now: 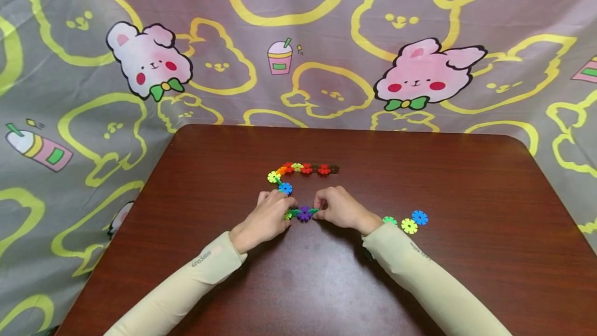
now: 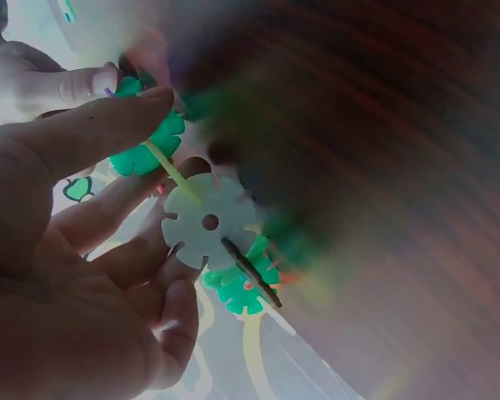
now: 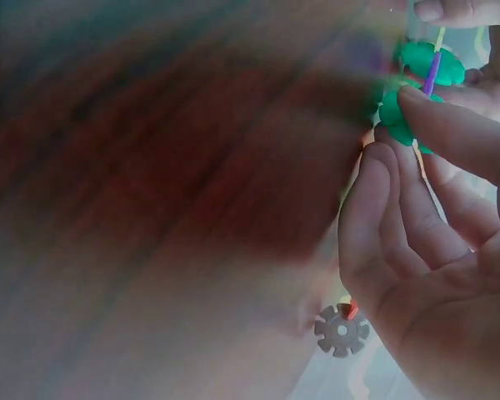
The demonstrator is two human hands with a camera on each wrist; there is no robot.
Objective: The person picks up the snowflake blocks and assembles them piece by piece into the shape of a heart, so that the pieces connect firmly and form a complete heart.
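A chain of notched plastic snowflake discs curves over the table, with its near end between the two hands. My left hand grips this end, thumb and fingers on a green disc. A pale disc hangs beside its fingers in the left wrist view. My right hand pinches another green disc between thumb and fingers. Between the hands a purple disc joins the green ones. Beyond the left hand the chain runs through a blue disc and a yellow disc.
The chain's far part bends right through red discs to a dark brown disc. Right of the right hand lie a green disc, a yellow disc and a blue disc. A patterned cloth hangs behind the brown table.
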